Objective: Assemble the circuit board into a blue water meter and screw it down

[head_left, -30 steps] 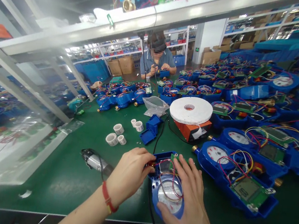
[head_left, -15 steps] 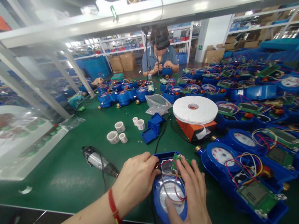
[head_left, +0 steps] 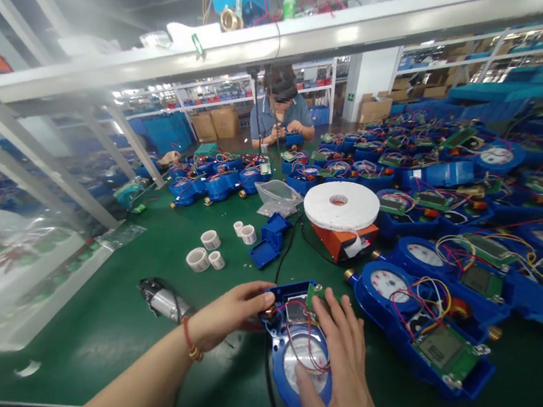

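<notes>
Left hand: left hand (head_left: 228, 312) at the upper left corner of the water meter (head_left: 289, 371). Thumb and fingers are drawn together there, tips touching the blue housing beside a brass fitting. Cannot tell whether anything small is pinched between them. Red bracelet (head_left: 191, 344) on the wrist.
Right hand: right hand (head_left: 346, 369) lies flat over the right side of the meter, fingers spread apart, gripping nothing. Fingertips reach the green circuit board (head_left: 314, 295) at the meter's far end; the thumb rests on the dial face.
Water meter: lies on the green tabletop (head_left: 81, 338) close to its front edge, about midway along. Housing open, red wires (head_left: 301, 342) looped across the dial.
Screwdriver: electric screwdriver (head_left: 164, 299) lies on its side left of the meter, near the left hand but apart from it.
White caps: white caps (head_left: 197, 259) in a loose group further back, left of centre.
Tape roll: white tape roll (head_left: 342, 205) flat on an orange box (head_left: 340, 239), beyond the meter toward mid-tabletop.
Blue parts: small blue parts (head_left: 269, 242) just left of the orange box; a clear plastic bag (head_left: 277, 194) behind them.
Right edge: open meters (head_left: 416, 325) with boards and coloured wires, packed in rows back to the far right corner.
Far edge: a co-worker (head_left: 277, 107) sits there, both hands on a blue meter.
</notes>
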Demonstrator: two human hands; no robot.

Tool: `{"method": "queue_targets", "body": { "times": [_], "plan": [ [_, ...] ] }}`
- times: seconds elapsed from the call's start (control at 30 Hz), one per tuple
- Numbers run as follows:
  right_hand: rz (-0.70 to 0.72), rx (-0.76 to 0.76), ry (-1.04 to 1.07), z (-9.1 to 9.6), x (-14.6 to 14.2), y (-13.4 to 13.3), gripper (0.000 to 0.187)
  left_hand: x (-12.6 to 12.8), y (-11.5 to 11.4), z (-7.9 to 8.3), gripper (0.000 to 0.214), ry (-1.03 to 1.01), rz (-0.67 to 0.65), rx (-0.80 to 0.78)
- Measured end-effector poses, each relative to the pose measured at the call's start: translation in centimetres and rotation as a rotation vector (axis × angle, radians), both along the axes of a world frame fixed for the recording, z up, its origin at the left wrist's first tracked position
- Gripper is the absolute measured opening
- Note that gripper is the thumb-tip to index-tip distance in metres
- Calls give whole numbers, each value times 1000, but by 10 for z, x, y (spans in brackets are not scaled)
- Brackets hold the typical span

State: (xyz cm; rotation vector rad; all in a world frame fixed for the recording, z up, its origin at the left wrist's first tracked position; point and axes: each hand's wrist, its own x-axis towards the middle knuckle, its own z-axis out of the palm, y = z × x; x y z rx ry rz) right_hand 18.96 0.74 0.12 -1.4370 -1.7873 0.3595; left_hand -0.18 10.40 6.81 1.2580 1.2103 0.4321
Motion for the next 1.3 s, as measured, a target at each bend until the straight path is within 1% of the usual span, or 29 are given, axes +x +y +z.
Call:
{"method": "queue_targets", "body": {
  "times": [0.07,0.23,0.37,0.43,0.5,0.6,0.67,0.73,0.77,0.83,0.9,0.97,1.13,1.23,1.3],
  "plan": [
    [-1,16,5,-1,0,1,63,3,-2,-2,44,-37,16,-68],
    [-21,43,30,-4,-1,0,62,11,-9,-10,39,-98,124,-114],
    [-32,50,26,-5,-3,-1,60,8,-11,-13,37,-210,118,-190],
    [-38,54,6,-3,0,-2,61,5,-10,-14,35,-246,115,-214],
    [-21,83,-11,7,5,0,65,3,-10,-15,33,-265,129,-222],
    [98,139,-39,37,13,10,76,2,-10,-18,33,-301,165,-238],
    [163,120,-104,61,13,25,67,1,-10,-21,33,-336,204,-247],
    [198,50,-198,80,6,44,53,2,-11,-22,31,-375,241,-253],
    [222,1,-252,87,0,54,48,2,-12,-23,30,-396,256,-255],
    [282,-93,-353,93,-11,71,39,3,-15,-24,30,-438,274,-255],
    [316,-164,-411,93,-20,82,33,5,-18,-26,33,-472,286,-234],
    [313,-192,-413,90,-23,87,31,6,-23,-31,34,-493,296,-189],
    [331,-172,-399,83,-18,85,21,8,-30,-43,33,-533,296,-82],
    [399,-140,-399,80,-17,84,16,7,-31,-48,37,-555,293,-57],
    [453,-110,-400,77,-18,85,16,6,-31,-52,41,-559,294,-49]
  ]
}}
